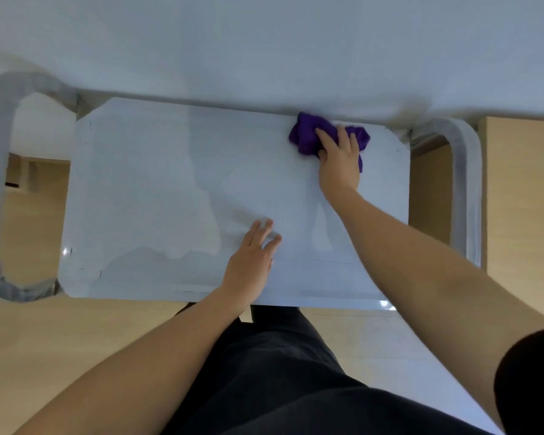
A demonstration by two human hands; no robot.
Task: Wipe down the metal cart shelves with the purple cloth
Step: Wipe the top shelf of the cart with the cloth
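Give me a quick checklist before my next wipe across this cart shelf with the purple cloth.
1. Contact: right hand presses on purple cloth: ok.
2. Placement: purple cloth lies on top shelf near its far right corner: ok.
3. Bracing: left hand flat on top shelf near the front edge: ok.
4. Path: surface to the left bare of objects: ok.
5. Lower shelves: cannot tell, hidden beneath.

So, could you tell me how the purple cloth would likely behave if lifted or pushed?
The crumpled purple cloth is bunched in soft folds under the right hand, so it would probably droop limply when lifted. Small and thin, it looks light. Pushed, it likely slides easily over the smooth metal cart shelf, folding rather than holding shape.
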